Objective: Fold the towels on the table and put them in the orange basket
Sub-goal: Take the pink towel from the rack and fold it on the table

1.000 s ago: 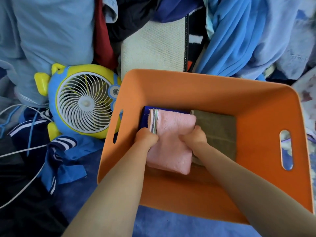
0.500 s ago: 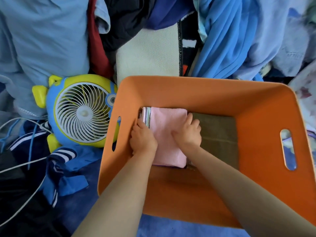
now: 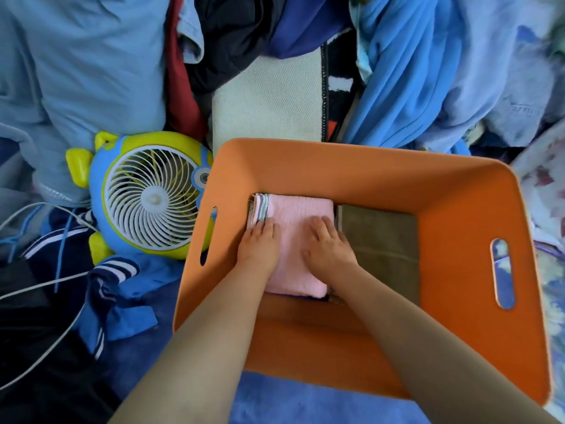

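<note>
The orange basket [image 3: 458, 191] fills the middle and right of the view. Inside it, at the left, lies a folded pink towel [image 3: 298, 215] on top of a stack; a striped towel edge [image 3: 261, 208] shows at its far left corner. Beside the stack, to the right, lies a folded olive-brown towel [image 3: 379, 240]. My left hand [image 3: 260, 244] rests flat on the pink towel's left side with straight fingers. My right hand [image 3: 328, 244] presses flat on its right side. Neither hand grips anything.
A blue and yellow desk fan [image 3: 149, 197] lies left of the basket, with white cables [image 3: 39, 289] trailing from it. Heaps of blue, dark and red clothes [image 3: 412, 71] crowd the far side. A cream woven cloth [image 3: 269, 102] lies behind the basket.
A second ago both hands gripped the pink towel's edges and lowered it. Now it lies flat on the stack and both hands have flattened out on top of it.
</note>
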The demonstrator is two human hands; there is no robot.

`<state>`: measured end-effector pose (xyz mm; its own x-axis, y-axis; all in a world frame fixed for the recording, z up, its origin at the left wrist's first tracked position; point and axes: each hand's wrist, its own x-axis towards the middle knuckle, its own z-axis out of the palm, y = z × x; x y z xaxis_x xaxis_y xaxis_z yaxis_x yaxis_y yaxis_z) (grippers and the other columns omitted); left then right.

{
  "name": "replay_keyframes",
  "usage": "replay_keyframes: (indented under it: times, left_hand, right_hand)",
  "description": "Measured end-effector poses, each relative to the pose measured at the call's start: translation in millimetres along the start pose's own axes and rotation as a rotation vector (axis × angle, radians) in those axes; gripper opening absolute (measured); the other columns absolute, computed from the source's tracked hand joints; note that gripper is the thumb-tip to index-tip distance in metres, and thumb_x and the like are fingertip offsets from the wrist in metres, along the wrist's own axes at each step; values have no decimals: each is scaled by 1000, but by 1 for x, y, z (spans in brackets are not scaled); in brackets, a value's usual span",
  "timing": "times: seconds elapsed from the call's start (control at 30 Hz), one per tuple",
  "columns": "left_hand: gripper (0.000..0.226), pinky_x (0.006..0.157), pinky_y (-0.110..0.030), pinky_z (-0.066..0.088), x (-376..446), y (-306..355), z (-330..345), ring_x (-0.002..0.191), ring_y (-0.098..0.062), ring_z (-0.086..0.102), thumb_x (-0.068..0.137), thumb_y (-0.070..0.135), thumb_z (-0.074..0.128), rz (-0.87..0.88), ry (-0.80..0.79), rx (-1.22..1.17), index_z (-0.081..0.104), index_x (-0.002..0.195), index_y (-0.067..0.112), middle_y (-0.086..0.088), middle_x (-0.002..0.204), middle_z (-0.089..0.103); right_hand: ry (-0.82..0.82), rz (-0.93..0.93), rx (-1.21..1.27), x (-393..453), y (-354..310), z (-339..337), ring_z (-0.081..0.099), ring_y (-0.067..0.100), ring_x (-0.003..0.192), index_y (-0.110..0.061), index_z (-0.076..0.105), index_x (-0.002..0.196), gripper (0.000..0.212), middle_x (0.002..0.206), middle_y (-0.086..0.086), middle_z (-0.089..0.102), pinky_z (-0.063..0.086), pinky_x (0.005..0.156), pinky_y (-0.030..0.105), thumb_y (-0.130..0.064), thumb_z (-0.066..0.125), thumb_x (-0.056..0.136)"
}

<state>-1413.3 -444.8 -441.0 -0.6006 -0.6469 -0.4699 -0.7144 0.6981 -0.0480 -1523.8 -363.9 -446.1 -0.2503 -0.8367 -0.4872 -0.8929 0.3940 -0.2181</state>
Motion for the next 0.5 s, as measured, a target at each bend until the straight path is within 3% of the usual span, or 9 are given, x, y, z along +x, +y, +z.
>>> replay_keyframes:
  times: [0.1, 0.2, 0.3, 0.4, 0.5]
  left_hand:
    - [48, 111, -36, 24, -21, 10, -25, 140, -24, 18, 89, 3, 41, 34, 36, 39, 33, 136, 7, -10, 148, 23]
    - [43, 103, -37, 32, -49, 18, -59, 133, -24, 29, 88, 2, 42, 58, 76, 83, 41, 130, 8, -8, 140, 35]
    - [38, 103, -39, 31, -87, 28, -107, 129, -26, 35, 88, 2, 41, 45, 148, 118, 47, 125, 9, -9, 135, 40]
    - [34, 101, -38, 32, -132, 43, -159, 124, -27, 39, 86, 4, 46, 25, 234, 123, 52, 120, 9, -9, 129, 45]
    - [29, 100, -40, 32, -184, 62, -202, 123, -28, 40, 90, 10, 47, 29, 304, 142, 52, 119, 10, -10, 128, 46]
  right_hand:
    - [66, -3, -33, -22, 0, -24, -1, 23, 144, -10, 17, 144, 50, 155, 6, 3, 13, 116, 37, -24, 31, 98]
    - [165, 17, -23, -52, 3, -57, 4, 24, 144, -13, 23, 142, 47, 155, 6, 11, 17, 115, 37, -20, 34, 97]
    - [297, 9, -18, -98, 0, -98, 14, 24, 142, -14, 35, 138, 43, 151, 5, 24, 21, 113, 38, -17, 36, 95]
    - [438, 6, -25, -152, -5, -140, 30, 26, 131, -12, 50, 124, 33, 139, 6, 41, 33, 101, 36, -17, 38, 93]
    - [504, 20, -34, -210, -8, -173, 39, 28, 122, -8, 54, 114, 28, 132, 10, 46, 37, 91, 36, -13, 40, 91]
